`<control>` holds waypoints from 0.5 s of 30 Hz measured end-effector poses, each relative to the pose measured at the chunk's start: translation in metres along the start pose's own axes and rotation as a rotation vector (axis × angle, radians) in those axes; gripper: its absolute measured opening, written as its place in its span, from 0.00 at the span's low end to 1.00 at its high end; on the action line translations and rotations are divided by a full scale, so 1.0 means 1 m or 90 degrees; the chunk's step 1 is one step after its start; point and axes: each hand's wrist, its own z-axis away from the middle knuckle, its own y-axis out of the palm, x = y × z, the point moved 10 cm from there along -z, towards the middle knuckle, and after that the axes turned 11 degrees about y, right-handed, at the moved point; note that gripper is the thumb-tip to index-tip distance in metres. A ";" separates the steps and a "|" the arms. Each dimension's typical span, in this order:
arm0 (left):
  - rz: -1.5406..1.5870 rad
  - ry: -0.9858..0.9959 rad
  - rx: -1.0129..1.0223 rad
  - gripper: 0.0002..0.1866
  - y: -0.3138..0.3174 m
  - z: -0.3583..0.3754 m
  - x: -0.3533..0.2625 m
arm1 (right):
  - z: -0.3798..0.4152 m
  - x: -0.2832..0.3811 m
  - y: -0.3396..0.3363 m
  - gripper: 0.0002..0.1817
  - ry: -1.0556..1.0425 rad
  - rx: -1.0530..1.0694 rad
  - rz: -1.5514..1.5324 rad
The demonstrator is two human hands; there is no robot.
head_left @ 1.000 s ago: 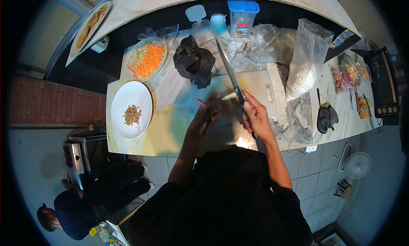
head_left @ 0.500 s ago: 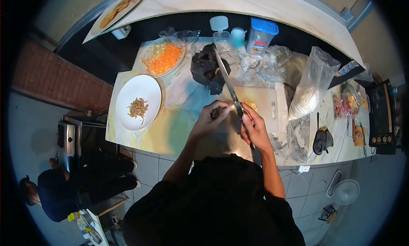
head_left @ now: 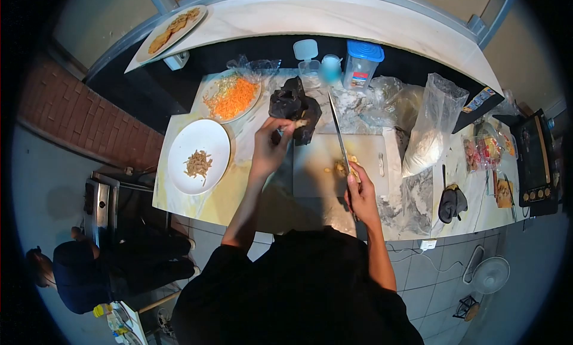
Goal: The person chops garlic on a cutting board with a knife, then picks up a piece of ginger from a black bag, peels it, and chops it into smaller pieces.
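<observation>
My left hand (head_left: 273, 143) is closed on a small pale piece (head_left: 300, 124) at the front of the crumpled black plastic bag (head_left: 289, 100). In my right hand (head_left: 362, 193) is the handle of a long knife (head_left: 339, 130), its blade pointing away from me over the white cutting board (head_left: 310, 176). Small yellowish pieces (head_left: 328, 170) lie on the board, some of them beside the blade and my right fingers. A small pale strip (head_left: 381, 165) rests near the board's right side.
At left stand a white plate (head_left: 216, 136) of brownish shreds and a plate of shredded orange food (head_left: 230, 99). Behind are a blue-lidded container (head_left: 362, 64) and a clear bag of white powder (head_left: 433, 130). A person (head_left: 77, 270) is at the lower left.
My left hand has moved away from the knife, forward and left to the black bag. The knife has shifted right with my right hand, uncovering more of the board.
</observation>
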 end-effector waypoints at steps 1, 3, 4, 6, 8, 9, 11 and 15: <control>-0.036 0.029 -0.040 0.05 -0.007 -0.006 -0.002 | 0.002 -0.002 -0.003 0.22 -0.005 -0.005 -0.003; -0.066 0.020 -0.038 0.05 -0.007 -0.010 0.006 | 0.004 -0.010 -0.009 0.21 0.001 -0.021 0.011; -0.098 0.023 -0.050 0.05 -0.009 -0.012 0.008 | 0.004 -0.014 -0.012 0.21 -0.004 -0.026 0.008; -0.128 0.035 -0.056 0.06 -0.007 -0.017 0.008 | 0.004 -0.015 -0.018 0.20 -0.037 -0.062 0.016; -0.187 -0.003 -0.065 0.07 -0.006 -0.019 0.013 | 0.006 -0.016 -0.022 0.20 -0.024 -0.072 0.030; -0.185 0.000 -0.060 0.07 -0.001 -0.022 0.016 | 0.007 -0.017 -0.023 0.20 -0.007 -0.074 0.051; -0.194 0.026 -0.089 0.07 0.005 -0.028 0.022 | 0.006 -0.018 -0.023 0.20 -0.009 -0.081 0.065; -0.184 -0.013 -0.029 0.08 0.021 -0.038 0.043 | 0.007 -0.009 -0.026 0.20 -0.028 -0.116 0.188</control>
